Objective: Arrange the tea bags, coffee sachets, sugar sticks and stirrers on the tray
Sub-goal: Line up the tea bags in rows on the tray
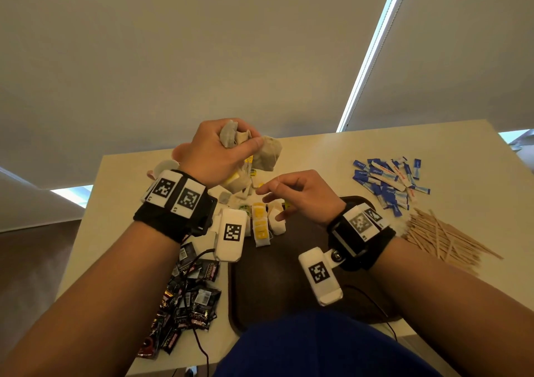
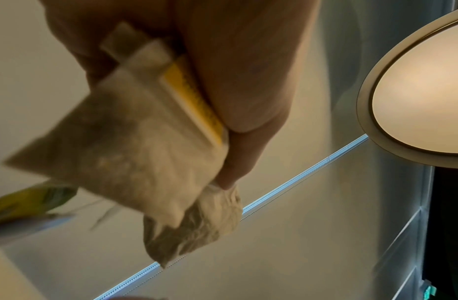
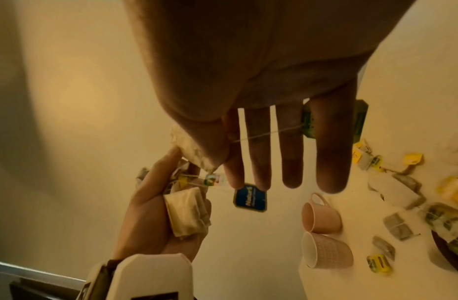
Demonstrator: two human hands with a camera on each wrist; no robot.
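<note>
left hand [image 1: 215,152], centre of the head view, is fisted round a crumpled bunch of beige paper tea bags [image 1: 251,148] held above the desk; in the left wrist view a yellow tag is pressed between the bags and the palm. right hand [image 1: 300,194], just below and to the right, pinches a thin white tea bag string [image 3: 258,136] between thumb and index, other fingers spread straight; looks like untangling strings. progress: early. a short row of yellow-tagged white tea bags [image 1: 260,226] lies at the upper left edge of the dark brown oval tray [image 1: 271,275], the rest of the tray shows bare. more loose tea bags are scattered on the pale desk [image 1: 318,151] beyond the tray. still off the tray: black coffee sachets [image 1: 187,298] piled lower left, blue and white sugar sticks [image 1: 387,183] heaped upper right, wooden stirrers [image 1: 445,238] right of the tray. so three groups untouched, tea bags partly done.
</note>
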